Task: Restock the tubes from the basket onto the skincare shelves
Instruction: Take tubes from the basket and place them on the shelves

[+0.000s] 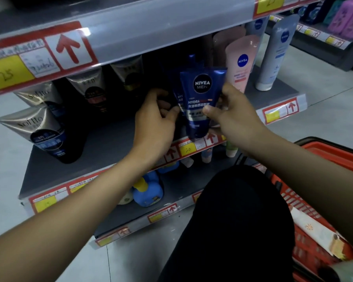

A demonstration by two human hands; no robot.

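A dark blue Nivea Men tube (200,98) stands cap-down at the front of the grey middle shelf (110,139). My right hand (232,112) grips its right edge with thumb and fingers. My left hand (155,123) is curled around a second blue tube (178,98) just behind and left of the first, mostly hidden. The orange basket (314,210) sits on the floor at the lower right with a white tube (318,233) inside.
Silver-and-black Softto tubes (43,131) fill the shelf's left side. A pink Nivea tube (240,62) and a white one (273,58) stand to the right. Blue bottles (149,190) occupy the lower shelf. My dark-clad knee (238,220) is in front of it.
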